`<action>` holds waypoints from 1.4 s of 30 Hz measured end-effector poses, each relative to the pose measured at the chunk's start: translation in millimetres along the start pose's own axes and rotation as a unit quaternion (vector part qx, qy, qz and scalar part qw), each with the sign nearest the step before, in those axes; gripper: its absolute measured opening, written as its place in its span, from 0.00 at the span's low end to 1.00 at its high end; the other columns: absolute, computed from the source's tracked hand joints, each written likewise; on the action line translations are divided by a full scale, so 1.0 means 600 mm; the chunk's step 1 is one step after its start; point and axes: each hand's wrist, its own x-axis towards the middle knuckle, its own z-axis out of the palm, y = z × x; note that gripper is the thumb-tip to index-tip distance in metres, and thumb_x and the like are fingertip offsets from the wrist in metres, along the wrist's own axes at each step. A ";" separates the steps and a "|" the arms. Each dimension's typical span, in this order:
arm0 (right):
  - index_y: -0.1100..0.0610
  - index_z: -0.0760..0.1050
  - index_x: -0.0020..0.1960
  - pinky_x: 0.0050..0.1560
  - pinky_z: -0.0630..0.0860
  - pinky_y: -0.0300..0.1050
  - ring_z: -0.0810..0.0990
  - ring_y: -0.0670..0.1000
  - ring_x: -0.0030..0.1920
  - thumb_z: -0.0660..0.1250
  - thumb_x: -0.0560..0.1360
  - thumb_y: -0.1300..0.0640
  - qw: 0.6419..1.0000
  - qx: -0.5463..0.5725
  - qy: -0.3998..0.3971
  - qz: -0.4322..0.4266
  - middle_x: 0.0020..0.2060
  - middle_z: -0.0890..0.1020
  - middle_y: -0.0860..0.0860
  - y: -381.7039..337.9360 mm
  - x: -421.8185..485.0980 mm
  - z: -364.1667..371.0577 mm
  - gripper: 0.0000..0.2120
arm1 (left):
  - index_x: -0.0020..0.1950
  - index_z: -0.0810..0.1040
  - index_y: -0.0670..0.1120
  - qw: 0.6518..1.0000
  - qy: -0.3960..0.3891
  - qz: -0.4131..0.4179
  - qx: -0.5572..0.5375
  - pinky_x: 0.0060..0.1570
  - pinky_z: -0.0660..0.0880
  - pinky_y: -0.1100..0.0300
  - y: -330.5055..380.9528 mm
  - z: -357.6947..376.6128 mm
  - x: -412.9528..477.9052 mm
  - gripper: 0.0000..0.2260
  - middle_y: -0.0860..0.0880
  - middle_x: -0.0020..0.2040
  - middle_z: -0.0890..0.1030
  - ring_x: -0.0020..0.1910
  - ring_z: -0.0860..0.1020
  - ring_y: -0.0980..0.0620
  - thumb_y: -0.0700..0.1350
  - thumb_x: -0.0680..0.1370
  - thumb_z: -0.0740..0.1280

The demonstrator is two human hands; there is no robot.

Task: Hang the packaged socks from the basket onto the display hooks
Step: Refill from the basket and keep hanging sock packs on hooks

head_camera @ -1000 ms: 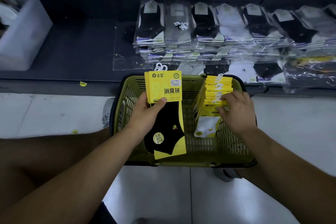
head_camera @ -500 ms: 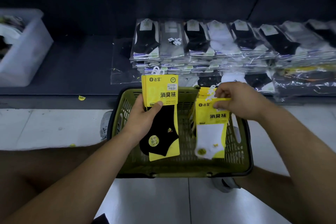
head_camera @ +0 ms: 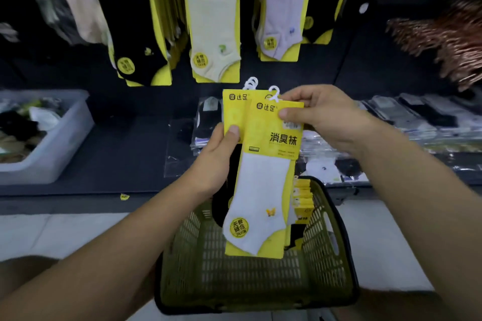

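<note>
Our right hand (head_camera: 326, 117) pinches the pack of white ankle socks on a yellow card (head_camera: 263, 190) by its upper right corner, with the thumb on the front and the fingers curled behind. The pack hangs down from that grip, tilted slightly, with its lower end over the basket. Its small white plastic hanger (head_camera: 273, 92) sticks up just left of our fingers.

Our left hand (head_camera: 216, 161) grips the pack of black socks on a matching yellow card (head_camera: 232, 112), with the thumb pressed on the card's front. This pack sits behind and to the left of the white one, which overlaps it. We cannot tell how many packs this hand holds.

Both packs are held above the olive-green plastic mesh basket with a black rim (head_camera: 260, 281). Inside it, a row of yellow-carded packs (head_camera: 302, 198) stands on edge against the right wall.

A clear plastic tub (head_camera: 52, 143) on the dark shelf (head_camera: 125, 154) to the left holds loose black, white and beige socks (head_camera: 23, 125). Flat bagged socks (head_camera: 417, 117) are stacked on the shelf to the right. Above hang sock packs on yellow cards: black (head_camera: 138, 34), cream (head_camera: 214, 28) and pale lilac (head_camera: 283, 15).
</note>
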 end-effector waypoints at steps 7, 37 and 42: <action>0.61 0.77 0.56 0.43 0.83 0.47 0.86 0.54 0.43 0.75 0.71 0.67 0.981 0.171 0.093 -0.023 0.51 0.84 0.62 -0.090 0.031 0.012 0.14 | 0.61 0.76 0.59 0.994 0.032 0.104 -0.021 0.44 0.77 0.73 0.106 -0.004 0.027 0.08 0.69 0.49 0.85 0.50 0.83 0.69 0.54 0.87 0.59; 0.54 0.79 0.38 0.53 0.82 0.63 0.85 0.58 0.46 0.67 0.81 0.52 0.953 0.155 0.209 -0.157 0.47 0.86 0.60 -0.197 0.097 -0.041 0.13 | 0.68 0.78 0.57 0.971 0.080 0.191 -0.117 0.49 0.81 0.68 0.192 -0.016 0.122 0.20 0.60 0.60 0.87 0.58 0.85 0.59 0.56 0.76 0.68; 0.51 0.79 0.35 0.49 0.79 0.61 0.79 0.58 0.42 0.68 0.81 0.53 0.934 0.133 0.272 -0.190 0.40 0.81 0.59 -0.239 0.129 -0.078 0.15 | 0.66 0.77 0.56 0.978 0.077 0.181 -0.074 0.53 0.82 0.60 0.192 -0.017 0.129 0.17 0.58 0.59 0.87 0.59 0.85 0.57 0.55 0.78 0.67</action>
